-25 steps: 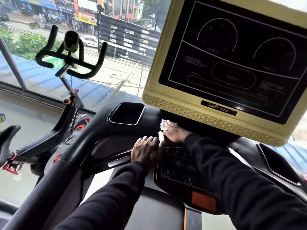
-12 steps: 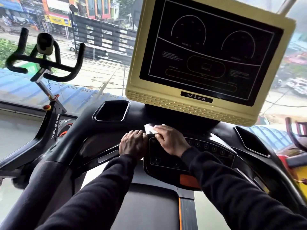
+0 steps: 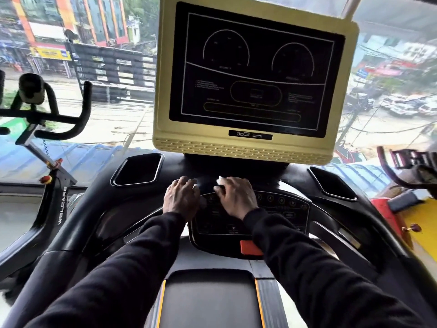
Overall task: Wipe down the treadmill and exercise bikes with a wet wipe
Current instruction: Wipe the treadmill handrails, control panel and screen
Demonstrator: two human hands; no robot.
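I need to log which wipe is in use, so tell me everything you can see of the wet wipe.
Only a small part of the wet wipe shows: a white, crumpled-looking scrap poking out past the fingertips of the right hand, which covers the rest and presses it on the black treadmill console, just below the yellow-framed screen. The left hand rests beside it, not touching. Its size, print and wetness cannot be told.

The treadmill console [image 3: 132, 204] is glossy black plastic that catches window reflections, and its cup-holder pockets [image 3: 137, 169] have a shiny rim. The monitor housing [image 3: 163, 91] is matt pale-yellow plastic with a perforated grille along the bottom; its screen [image 3: 255, 67] is dark and smooth. The sleeves [image 3: 132, 268] are matt black cloth. The exercise bike handlebars [image 3: 59, 119] look like matt black padded grip.
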